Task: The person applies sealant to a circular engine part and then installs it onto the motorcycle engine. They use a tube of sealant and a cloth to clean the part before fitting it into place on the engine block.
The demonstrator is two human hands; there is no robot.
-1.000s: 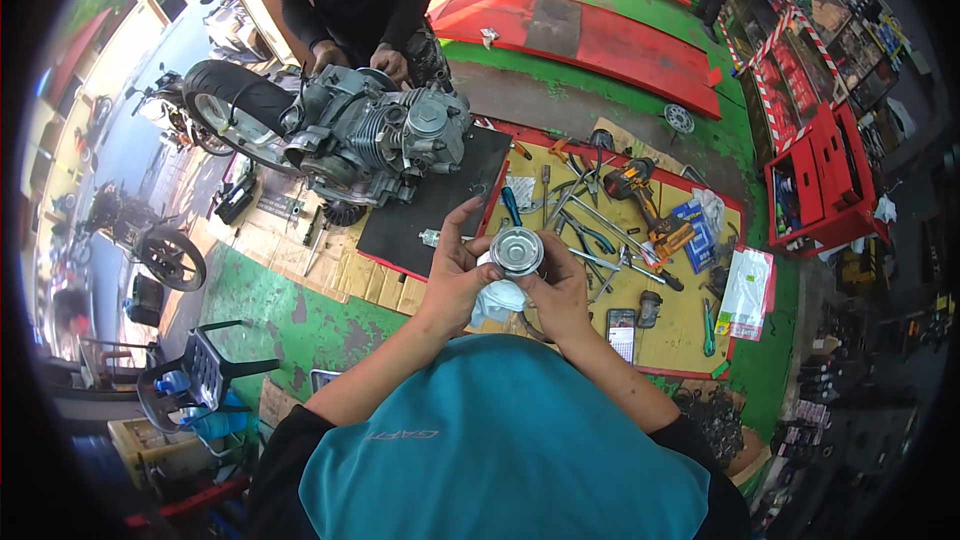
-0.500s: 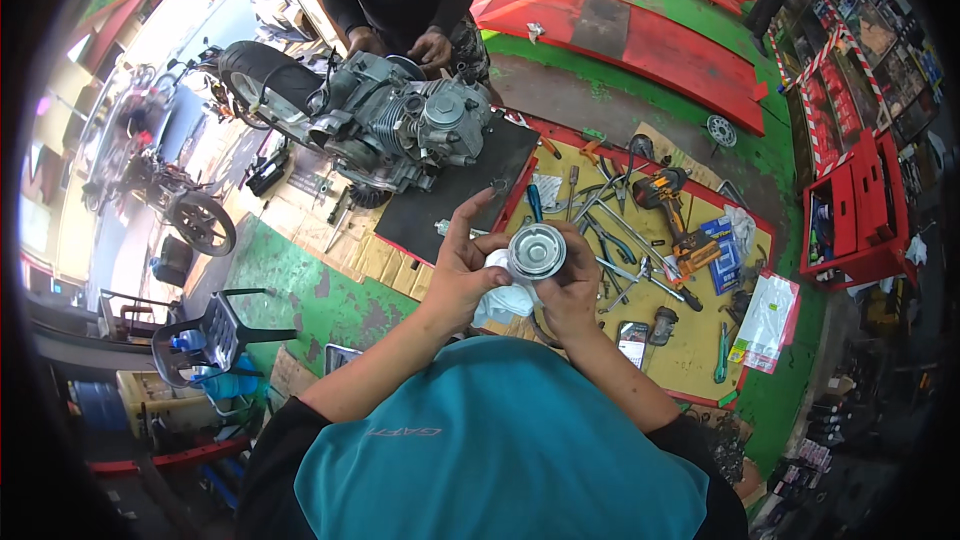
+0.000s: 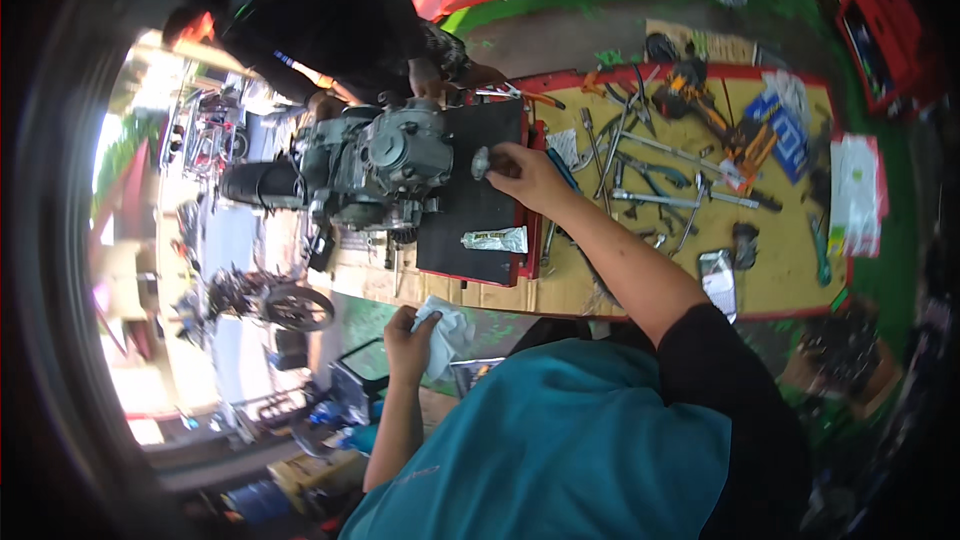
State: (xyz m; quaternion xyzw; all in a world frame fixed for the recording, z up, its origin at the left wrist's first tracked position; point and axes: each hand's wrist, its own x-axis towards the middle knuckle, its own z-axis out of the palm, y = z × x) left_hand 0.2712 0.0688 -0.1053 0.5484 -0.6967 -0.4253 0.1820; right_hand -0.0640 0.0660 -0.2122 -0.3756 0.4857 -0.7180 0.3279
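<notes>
My right hand [image 3: 516, 180] is stretched out over the black mat [image 3: 478, 140], its fingers closed on a small round silver metal part [image 3: 481, 162]. Whether the part touches the mat I cannot tell. Down at the left, my left hand [image 3: 404, 342] pinches a crumpled white cloth [image 3: 450, 333] in front of the bench. A motorcycle engine [image 3: 385, 165] stands just left of my right hand, at the mat's edge. On the mat's near end lies a silver tube with a black cap [image 3: 496, 239].
Another person in black [image 3: 330, 20] bends behind the engine, hands near it. Right of the mat, pliers, wrenches and an orange-black power tool [image 3: 700, 105] lie on the cardboard-covered bench [image 3: 660, 285], with a phone [image 3: 717, 280] near its front edge.
My hands have parted. The right carried the round metal part forward to the mat; the left moved down and left with the cloth. The view has turned, and the other person leans lower.
</notes>
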